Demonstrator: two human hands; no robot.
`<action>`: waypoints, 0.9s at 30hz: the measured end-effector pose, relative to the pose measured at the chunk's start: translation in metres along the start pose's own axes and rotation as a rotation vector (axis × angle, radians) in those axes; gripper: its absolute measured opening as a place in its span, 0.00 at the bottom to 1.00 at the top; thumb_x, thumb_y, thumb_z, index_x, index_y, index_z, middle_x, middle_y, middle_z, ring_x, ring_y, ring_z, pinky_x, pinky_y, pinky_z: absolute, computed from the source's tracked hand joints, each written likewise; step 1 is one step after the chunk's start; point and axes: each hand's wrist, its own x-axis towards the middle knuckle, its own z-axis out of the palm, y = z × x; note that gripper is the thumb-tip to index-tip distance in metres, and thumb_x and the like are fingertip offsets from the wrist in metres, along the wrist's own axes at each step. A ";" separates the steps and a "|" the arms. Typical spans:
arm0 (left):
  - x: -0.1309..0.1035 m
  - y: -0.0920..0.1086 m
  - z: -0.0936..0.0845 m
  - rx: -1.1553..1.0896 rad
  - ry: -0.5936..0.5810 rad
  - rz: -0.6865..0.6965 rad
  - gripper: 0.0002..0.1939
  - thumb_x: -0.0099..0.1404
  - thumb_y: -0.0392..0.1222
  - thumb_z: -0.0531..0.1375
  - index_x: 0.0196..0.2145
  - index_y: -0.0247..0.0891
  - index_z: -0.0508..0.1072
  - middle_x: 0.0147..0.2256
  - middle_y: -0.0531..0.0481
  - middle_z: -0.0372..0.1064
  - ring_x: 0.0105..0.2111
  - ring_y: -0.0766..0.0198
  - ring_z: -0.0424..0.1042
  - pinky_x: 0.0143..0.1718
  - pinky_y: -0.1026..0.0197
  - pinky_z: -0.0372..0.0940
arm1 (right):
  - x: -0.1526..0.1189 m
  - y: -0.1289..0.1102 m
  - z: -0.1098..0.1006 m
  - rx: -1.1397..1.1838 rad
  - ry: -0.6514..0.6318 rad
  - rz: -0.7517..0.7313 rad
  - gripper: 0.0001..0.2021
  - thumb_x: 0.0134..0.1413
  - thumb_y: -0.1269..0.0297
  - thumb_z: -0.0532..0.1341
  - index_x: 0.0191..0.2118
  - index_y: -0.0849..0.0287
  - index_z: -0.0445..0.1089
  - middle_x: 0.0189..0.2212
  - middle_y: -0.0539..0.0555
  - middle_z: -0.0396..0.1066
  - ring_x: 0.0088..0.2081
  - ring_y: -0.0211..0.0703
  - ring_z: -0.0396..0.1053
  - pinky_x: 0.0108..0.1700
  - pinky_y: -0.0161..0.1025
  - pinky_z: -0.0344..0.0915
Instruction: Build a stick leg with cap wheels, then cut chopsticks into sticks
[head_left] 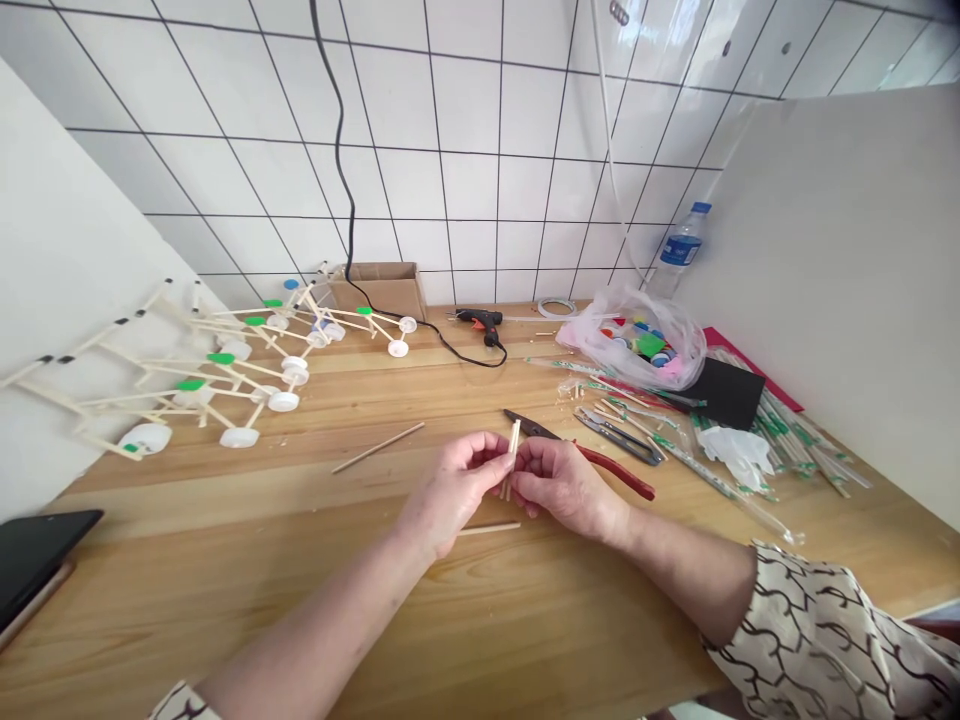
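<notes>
Between my two hands, a few short wooden sticks (514,440) stand nearly upright, pressed side by side. My left hand (476,475) pinches them from the left with thumb and fingers. From the right, the fingers of my right hand (555,485) close on the same sticks, partly hiding their lower ends. Just behind the hands lie pliers with red handles (619,470), their dark jaws pointing left. One loose wooden stick (490,528) rests on the table beneath my hands, and a longer wooden stick (379,447) lies to the left.
Several stick-built models with white bottle-cap wheels (283,402) stand at the left. A black glue gun (480,320) and a cardboard box (382,290) are at the back. To the right are snips (621,438), a plastic bag of caps (637,340), wrapped chopsticks (799,430) and a bottle (681,245).
</notes>
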 end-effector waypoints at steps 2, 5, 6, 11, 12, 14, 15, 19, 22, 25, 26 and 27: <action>0.000 0.000 0.000 0.045 -0.006 0.013 0.06 0.52 0.40 0.62 0.26 0.34 0.72 0.24 0.52 0.67 0.26 0.66 0.64 0.29 0.64 0.58 | 0.000 0.001 0.000 -0.026 0.007 -0.014 0.03 0.41 0.69 0.58 0.26 0.61 0.63 0.20 0.46 0.66 0.17 0.28 0.59 0.20 0.28 0.59; 0.000 -0.001 -0.001 0.113 -0.010 0.051 0.06 0.53 0.41 0.61 0.26 0.35 0.72 0.24 0.53 0.67 0.27 0.66 0.64 0.30 0.65 0.58 | 0.000 0.004 0.000 -0.064 0.016 -0.039 0.03 0.42 0.69 0.57 0.28 0.61 0.64 0.18 0.44 0.63 0.17 0.29 0.59 0.19 0.28 0.57; 0.000 -0.002 -0.002 0.136 -0.011 0.066 0.06 0.54 0.41 0.61 0.26 0.35 0.72 0.24 0.54 0.67 0.27 0.66 0.64 0.30 0.65 0.57 | 0.000 0.005 0.000 -0.077 0.019 -0.046 0.04 0.42 0.69 0.57 0.28 0.61 0.64 0.18 0.44 0.62 0.17 0.29 0.59 0.19 0.28 0.57; 0.001 -0.005 -0.004 0.201 -0.023 0.094 0.06 0.56 0.41 0.59 0.27 0.35 0.72 0.26 0.53 0.68 0.28 0.65 0.64 0.32 0.65 0.58 | -0.002 0.005 0.000 -0.159 0.044 -0.055 0.02 0.42 0.70 0.57 0.27 0.61 0.62 0.17 0.44 0.60 0.17 0.30 0.58 0.19 0.29 0.57; 0.001 -0.005 -0.004 0.202 -0.024 0.096 0.06 0.56 0.41 0.59 0.28 0.35 0.73 0.26 0.53 0.69 0.29 0.65 0.65 0.33 0.64 0.58 | -0.002 0.005 0.000 -0.188 0.052 -0.057 0.02 0.41 0.71 0.56 0.27 0.60 0.62 0.16 0.43 0.60 0.17 0.30 0.58 0.19 0.29 0.56; 0.001 -0.004 -0.004 0.201 -0.029 0.101 0.06 0.56 0.41 0.59 0.28 0.35 0.73 0.27 0.52 0.70 0.30 0.64 0.66 0.34 0.64 0.59 | -0.003 0.004 0.000 -0.253 0.072 -0.074 0.02 0.41 0.71 0.56 0.26 0.60 0.62 0.16 0.43 0.60 0.18 0.30 0.58 0.20 0.29 0.55; 0.001 -0.004 -0.004 0.198 -0.028 0.103 0.06 0.56 0.40 0.59 0.28 0.35 0.73 0.27 0.51 0.70 0.30 0.63 0.66 0.34 0.64 0.59 | -0.003 0.004 -0.001 -0.282 0.081 -0.085 0.02 0.41 0.71 0.56 0.26 0.60 0.62 0.16 0.44 0.60 0.18 0.31 0.59 0.20 0.29 0.55; 0.002 -0.005 -0.004 0.195 -0.034 0.114 0.05 0.56 0.40 0.59 0.27 0.36 0.73 0.27 0.52 0.70 0.31 0.63 0.67 0.34 0.64 0.60 | -0.003 0.006 -0.001 -0.364 0.114 -0.128 0.01 0.44 0.69 0.56 0.25 0.60 0.62 0.18 0.44 0.60 0.19 0.31 0.58 0.21 0.29 0.54; 0.002 -0.005 -0.004 0.248 -0.053 0.156 0.06 0.56 0.41 0.59 0.27 0.36 0.72 0.26 0.52 0.70 0.31 0.63 0.67 0.34 0.64 0.61 | -0.002 0.007 -0.001 -0.412 0.127 -0.150 0.02 0.44 0.70 0.56 0.25 0.60 0.61 0.18 0.44 0.60 0.20 0.30 0.57 0.21 0.29 0.53; 0.001 -0.003 -0.004 0.341 -0.050 0.211 0.06 0.57 0.40 0.58 0.27 0.36 0.72 0.26 0.52 0.69 0.30 0.63 0.67 0.34 0.65 0.62 | -0.002 0.007 0.000 -0.464 0.141 -0.165 0.03 0.44 0.71 0.56 0.24 0.60 0.60 0.18 0.44 0.59 0.20 0.30 0.55 0.21 0.29 0.52; 0.001 -0.003 -0.004 0.376 -0.043 0.231 0.06 0.57 0.40 0.57 0.27 0.36 0.71 0.26 0.52 0.69 0.29 0.64 0.67 0.33 0.65 0.61 | -0.002 0.007 0.000 -0.484 0.147 -0.172 0.04 0.43 0.71 0.56 0.23 0.60 0.60 0.17 0.44 0.59 0.20 0.30 0.54 0.21 0.29 0.52; 0.000 -0.002 -0.004 0.413 -0.034 0.255 0.06 0.58 0.39 0.57 0.27 0.36 0.71 0.26 0.53 0.68 0.29 0.64 0.66 0.32 0.66 0.61 | -0.002 0.007 0.000 -0.505 0.153 -0.180 0.04 0.43 0.72 0.56 0.23 0.60 0.60 0.17 0.44 0.59 0.20 0.30 0.54 0.22 0.29 0.52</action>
